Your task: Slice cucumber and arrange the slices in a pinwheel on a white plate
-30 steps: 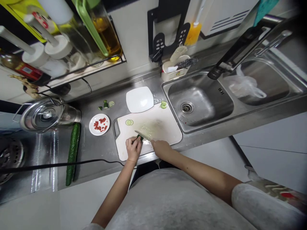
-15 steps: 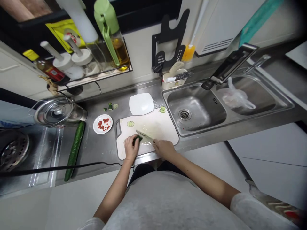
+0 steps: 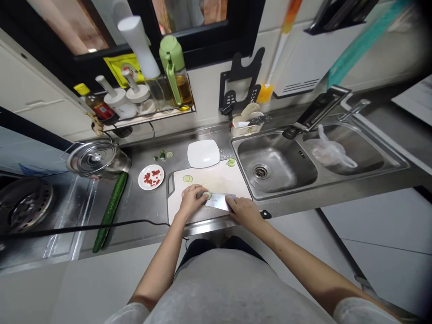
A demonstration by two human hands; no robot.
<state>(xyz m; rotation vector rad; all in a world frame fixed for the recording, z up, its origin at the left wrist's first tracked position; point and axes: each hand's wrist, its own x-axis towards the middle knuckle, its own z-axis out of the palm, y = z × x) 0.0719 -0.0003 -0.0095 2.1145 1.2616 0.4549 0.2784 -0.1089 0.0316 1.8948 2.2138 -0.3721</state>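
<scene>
My right hand is closed round a kitchen knife, its broad blade showing flat side up over the white cutting board. The dark handle end sticks out past the hand. At the blade's tip, my left hand grips a short cucumber piece, whose pale cut face shows; the fingers cover the rest. Beyond the left hand, cucumber slices lie on the board. More green pieces rest at its far right corner.
Behind the board is a white square plate. A small plate with chopped red bits and a whole cucumber are on the left, near a steel pot. The double sink borders the board's right side. A black cable crosses the counter.
The knife has turned from edge-down to showing its broad side, with its tip now at the cucumber's cut end. Both hands have shifted slightly right, and the view has tilted up.
</scene>
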